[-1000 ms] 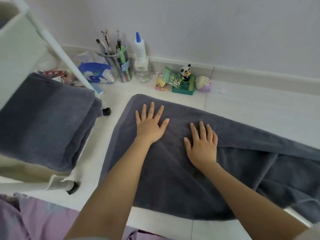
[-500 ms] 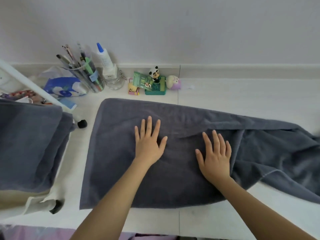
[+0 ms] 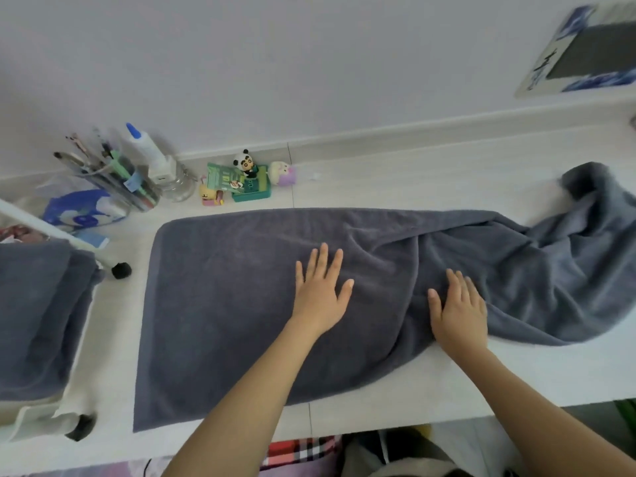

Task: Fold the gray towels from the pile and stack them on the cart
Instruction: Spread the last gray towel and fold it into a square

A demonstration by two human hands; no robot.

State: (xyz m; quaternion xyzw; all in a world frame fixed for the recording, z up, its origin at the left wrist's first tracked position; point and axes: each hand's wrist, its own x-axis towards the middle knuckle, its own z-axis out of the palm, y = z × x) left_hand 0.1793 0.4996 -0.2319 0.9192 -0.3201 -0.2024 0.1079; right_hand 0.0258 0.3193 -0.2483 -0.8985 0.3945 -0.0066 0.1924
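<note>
A gray towel (image 3: 234, 304) lies spread along the white desk (image 3: 447, 387). Its left portion is flat, with a straight left edge and a rounded upper-left corner; its near-left corner sits close to the desk's front edge. The right portion is bunched into folds and ridges, rising to a crumpled end (image 3: 592, 187) at the far right, near the frame border.

The left hand (image 3: 321, 296) rests palm down on the flat middle of the towel, fingers apart and straight, clamped on nothing. The right hand (image 3: 459, 309) lies palm down just where the wrinkles begin, fingers slightly spread and pressing the cloth, with no fabric gathered in its grip.

To the left, folded gray towels (image 3: 34, 315) sit stacked on the white cart (image 3: 38, 418), whose black casters show at its near and far corners. A strip of bare desk separates the cart from the towel's left edge.

Along the wall behind the towel stand a clear pen holder (image 3: 117, 180), a glue bottle (image 3: 148, 149), a blue-and-white packet (image 3: 82, 208) and small toy figures (image 3: 247, 180). These stand near the towel's far edge but apart from it. Bare desk remains behind the towel on the right and in front of it near the right forearm. A framed panel (image 3: 585, 49) leans at the upper right.
</note>
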